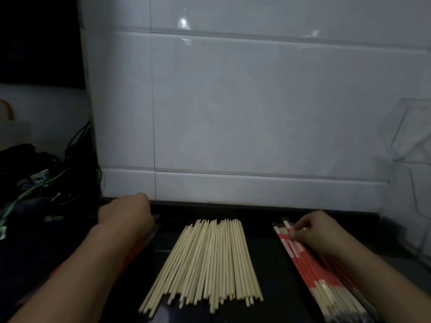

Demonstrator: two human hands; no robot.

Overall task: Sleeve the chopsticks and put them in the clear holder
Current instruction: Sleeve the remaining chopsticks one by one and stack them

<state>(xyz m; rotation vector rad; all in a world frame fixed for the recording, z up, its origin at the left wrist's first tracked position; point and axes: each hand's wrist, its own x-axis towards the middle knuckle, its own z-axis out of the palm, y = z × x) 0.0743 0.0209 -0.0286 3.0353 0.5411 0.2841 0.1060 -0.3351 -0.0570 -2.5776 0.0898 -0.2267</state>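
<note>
Big fan of bare chopsticks [205, 262] lies mid-counter, unsleeved, so most of the job looks left. Pile of sleeved chopsticks [319, 271] in red-and-clear wrappers sits to their right; right hand [319, 231] rests on its far end, fingers curled, pinching at the wrapper tops. Left hand [126, 212] is over flat red sleeves [140, 243] at the left; grip hidden, cannot tell. Clear holder [415, 136] at the right wall appears empty, nothing loaded yet.

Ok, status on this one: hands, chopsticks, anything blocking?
Left hand on sleeve stack, grip hidden. Right hand pinching sleeved chopsticks. Bare chopsticks untouched. Clear holder unobstructed.
</note>
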